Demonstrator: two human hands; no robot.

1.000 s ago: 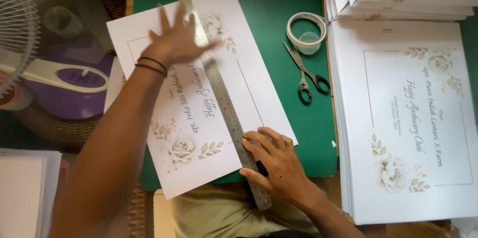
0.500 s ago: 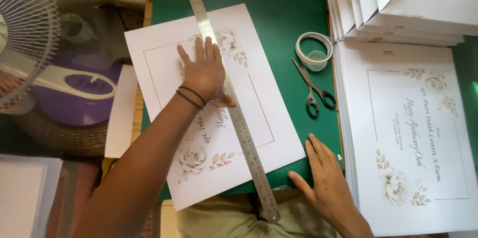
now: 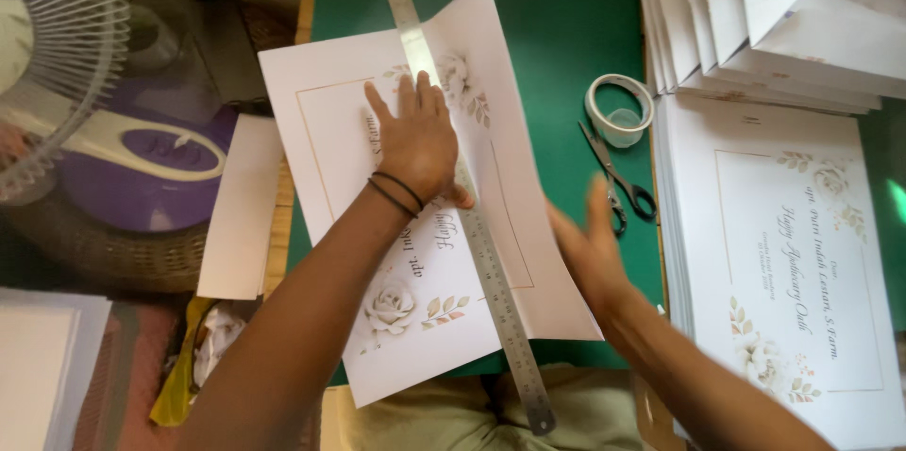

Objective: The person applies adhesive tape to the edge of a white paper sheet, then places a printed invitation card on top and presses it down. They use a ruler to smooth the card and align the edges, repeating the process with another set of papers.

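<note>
A white printed sheet [image 3: 330, 140] with a floral border lies on the green cutting mat [image 3: 547, 26]. A long steel ruler [image 3: 491, 272] runs down across it. My left hand [image 3: 415, 135] presses flat on the sheet and ruler, fingers spread, two dark bands on the wrist. The right part of the sheet is lifted along the ruler's edge. My right hand [image 3: 590, 248], blurred with fingers apart, is under or against that raised right edge; I cannot tell if it grips it.
Scissors [image 3: 618, 177] and a roll of tape [image 3: 618, 111] lie on the mat to the right. Stacks of printed sheets [image 3: 802, 253] fill the right side. A fan [image 3: 47, 64] with a purple base [image 3: 142, 187] stands at left, by loose white paper [image 3: 236, 215].
My right hand left the ruler's near end and moved up to the sheet's right edge, which is now raised. My left hand settled flat on the sheet and ruler.
</note>
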